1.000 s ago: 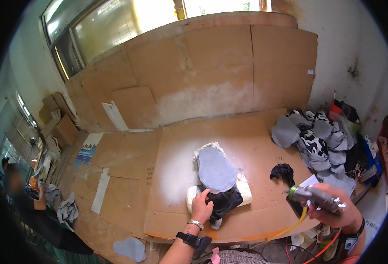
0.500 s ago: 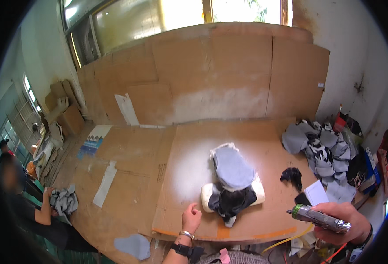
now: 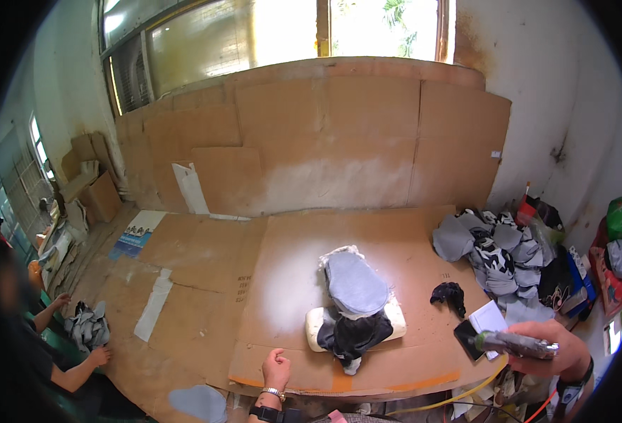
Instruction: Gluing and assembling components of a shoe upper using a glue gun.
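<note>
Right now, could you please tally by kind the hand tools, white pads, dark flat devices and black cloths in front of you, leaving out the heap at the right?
Hand tool, in the right hand: 1
White pad: 1
Dark flat device: 1
Black cloth, one over the cream block, one on the cardboard: 2
Total: 5

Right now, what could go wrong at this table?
The metal tool in the right hand appears close to the black slab; a slip might strike it. The yellow hose runs by the near edge of the table and could snag. Whether the grey pad is secured doesn't show; a bump might shift it.
</note>
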